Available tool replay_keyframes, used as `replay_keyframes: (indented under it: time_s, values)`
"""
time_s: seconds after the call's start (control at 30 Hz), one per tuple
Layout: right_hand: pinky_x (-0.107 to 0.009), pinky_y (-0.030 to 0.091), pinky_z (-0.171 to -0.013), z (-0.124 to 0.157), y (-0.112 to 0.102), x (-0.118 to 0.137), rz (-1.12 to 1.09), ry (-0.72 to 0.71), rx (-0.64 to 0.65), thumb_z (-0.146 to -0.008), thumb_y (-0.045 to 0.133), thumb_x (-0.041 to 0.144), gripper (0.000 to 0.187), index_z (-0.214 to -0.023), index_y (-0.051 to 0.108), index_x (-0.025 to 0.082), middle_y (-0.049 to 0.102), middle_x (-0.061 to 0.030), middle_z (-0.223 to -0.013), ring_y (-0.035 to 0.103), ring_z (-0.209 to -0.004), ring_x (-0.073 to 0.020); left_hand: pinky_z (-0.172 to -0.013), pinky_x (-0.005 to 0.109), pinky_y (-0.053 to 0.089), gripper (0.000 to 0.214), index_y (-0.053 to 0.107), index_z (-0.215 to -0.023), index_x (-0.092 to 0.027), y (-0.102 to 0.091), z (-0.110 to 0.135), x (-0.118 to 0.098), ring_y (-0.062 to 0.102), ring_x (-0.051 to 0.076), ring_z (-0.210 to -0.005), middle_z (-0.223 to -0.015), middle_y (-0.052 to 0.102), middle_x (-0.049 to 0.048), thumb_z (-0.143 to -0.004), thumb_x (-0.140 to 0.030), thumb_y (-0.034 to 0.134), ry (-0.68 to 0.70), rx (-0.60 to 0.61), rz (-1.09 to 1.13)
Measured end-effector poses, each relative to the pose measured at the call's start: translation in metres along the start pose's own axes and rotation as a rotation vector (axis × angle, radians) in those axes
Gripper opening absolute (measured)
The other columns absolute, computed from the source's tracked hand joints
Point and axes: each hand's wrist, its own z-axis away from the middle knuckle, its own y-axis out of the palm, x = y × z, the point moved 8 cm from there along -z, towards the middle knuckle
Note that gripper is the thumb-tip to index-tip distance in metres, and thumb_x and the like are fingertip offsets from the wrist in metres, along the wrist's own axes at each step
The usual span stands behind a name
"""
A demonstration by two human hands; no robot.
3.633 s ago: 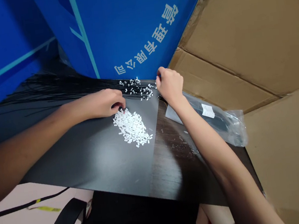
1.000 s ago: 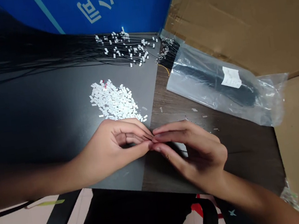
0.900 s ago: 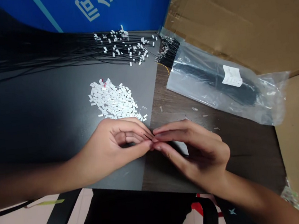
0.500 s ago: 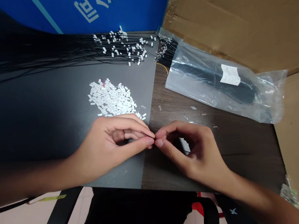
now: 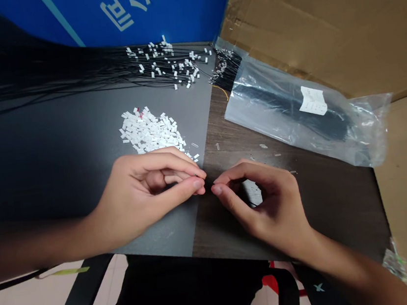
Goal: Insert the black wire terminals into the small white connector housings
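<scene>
My left hand (image 5: 156, 193) is closed in a pinch near the middle of the table, thumb against index finger. A tiny dark spot shows at its fingertips, too small to name. Just to the right, my right hand (image 5: 261, 200) also pinches thumb and index finger together; anything between them is hidden. A small gap separates the two hands' fingertips. Inside the curl of my right hand appear a white patch (image 5: 255, 191) and a short dark line. Right behind my left hand lies a heap of small white connector housings (image 5: 152, 129), partly covered by it.
Black wires with white ends (image 5: 163, 66) stretch along the back left below a blue panel (image 5: 179, 12). A clear plastic bag of black wires (image 5: 290, 107) lies at the back right, against a cardboard box (image 5: 321, 24). Several small clear pieces (image 5: 263, 146) are scattered on the wooden top.
The fingertips of my two hands, touching before, have come apart. My left hand has shifted slightly up and left; my right hand moved slightly right.
</scene>
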Motion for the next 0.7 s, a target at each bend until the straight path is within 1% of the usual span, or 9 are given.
replay_keyframes:
  time_s: [0.1, 0.17, 0.23, 0.33, 0.37, 0.43, 0.57, 0.63, 0.7]
  values:
    - [-0.024, 0.065, -0.071, -0.002, 0.003, -0.002, -0.086, 0.037, 0.054, -0.103, 0.087, 0.013, 0.008, -0.101, 0.089, 0.02, 0.089, -0.0006, -0.09, 0.081, -0.075, -0.0129, -0.079, 0.018, 0.076, 0.015, 0.097, -0.092, -0.026, 0.002, -0.001, -0.002, 0.089, 0.015, -0.08, -0.097, 0.09, 0.0019, -0.091, -0.011, 0.099, 0.023, 0.027, 0.002]
    - [-0.026, 0.067, -0.07, -0.002, 0.002, -0.001, -0.091, 0.018, 0.053, -0.105, 0.086, 0.013, 0.008, -0.103, 0.089, 0.021, 0.09, -0.0017, -0.092, 0.083, -0.076, -0.0153, -0.08, 0.017, 0.076, 0.017, 0.097, -0.092, -0.027, 0.003, -0.001, 0.0, 0.089, 0.014, -0.081, -0.097, 0.09, 0.0012, -0.091, -0.01, 0.099, 0.017, 0.034, 0.01]
    - [-0.029, 0.066, -0.067, 0.001, -0.002, 0.006, 0.019, -0.108, 0.015, -0.107, 0.083, 0.011, 0.012, -0.106, 0.088, 0.023, 0.09, -0.0022, -0.09, 0.083, -0.074, -0.0169, -0.082, 0.017, 0.076, 0.017, 0.097, -0.093, -0.027, 0.003, -0.001, 0.003, 0.089, 0.014, -0.08, -0.098, 0.09, 0.0013, -0.091, -0.01, 0.1, -0.002, 0.033, 0.021]
    - [-0.033, 0.062, -0.061, 0.012, -0.004, 0.023, 0.325, -0.416, -0.059, -0.106, 0.082, 0.006, 0.019, -0.114, 0.087, 0.022, 0.087, -0.0044, -0.088, 0.079, -0.07, -0.0188, -0.081, 0.015, 0.075, 0.016, 0.096, -0.094, -0.025, 0.004, 0.001, 0.011, 0.09, 0.014, -0.08, -0.098, 0.091, 0.0012, -0.09, -0.011, 0.101, -0.056, 0.05, 0.045]
    - [-0.034, 0.062, -0.06, 0.016, -0.004, 0.027, 0.416, -0.506, -0.071, -0.106, 0.082, 0.005, 0.021, -0.117, 0.087, 0.022, 0.087, -0.0053, -0.089, 0.078, -0.069, -0.0195, -0.081, 0.014, 0.075, 0.015, 0.096, -0.093, -0.025, 0.006, 0.002, 0.014, 0.091, 0.014, -0.081, -0.097, 0.091, 0.001, -0.089, -0.011, 0.101, -0.082, 0.067, 0.056]
    - [-0.036, 0.063, -0.057, 0.022, -0.003, 0.031, 0.542, -0.624, -0.063, -0.106, 0.083, 0.005, 0.02, -0.119, 0.087, 0.02, 0.089, -0.0069, -0.091, 0.076, -0.066, -0.0201, -0.08, 0.014, 0.074, 0.014, 0.095, -0.092, -0.024, 0.01, 0.003, 0.019, 0.092, 0.016, -0.082, -0.094, 0.091, 0.0013, -0.088, -0.012, 0.101, -0.133, 0.103, 0.076]
    - [-0.037, 0.068, -0.057, 0.024, 0.0, 0.04, 0.688, -0.706, 0.06, -0.11, 0.08, 0.007, 0.014, -0.115, 0.09, 0.015, 0.092, -0.0097, -0.098, 0.079, -0.069, -0.0207, -0.077, 0.017, 0.076, 0.011, 0.094, -0.09, -0.022, 0.011, 0.005, 0.021, 0.092, 0.019, -0.08, -0.089, 0.091, 0.0031, -0.089, -0.019, 0.104, -0.193, 0.114, 0.068]
    - [-0.037, 0.07, -0.061, 0.024, -0.001, 0.045, 0.763, -0.718, 0.106, -0.113, 0.076, 0.008, 0.018, -0.111, 0.092, 0.013, 0.093, -0.0113, -0.102, 0.082, -0.075, -0.0222, -0.075, 0.015, 0.074, 0.01, 0.094, -0.09, -0.023, 0.009, 0.005, 0.02, 0.091, 0.018, -0.077, -0.087, 0.091, 0.0027, -0.089, -0.022, 0.104, -0.203, 0.098, 0.052]
    - [-0.036, 0.071, -0.063, 0.025, -0.001, 0.049, 0.818, -0.738, 0.117, -0.115, 0.072, 0.008, 0.023, -0.111, 0.093, 0.014, 0.093, -0.0119, -0.103, 0.084, -0.08, -0.0236, -0.074, 0.013, 0.073, 0.009, 0.095, -0.09, -0.024, 0.008, 0.005, 0.018, 0.09, 0.016, -0.075, -0.086, 0.091, 0.0021, -0.09, -0.022, 0.104, -0.203, 0.081, 0.041]
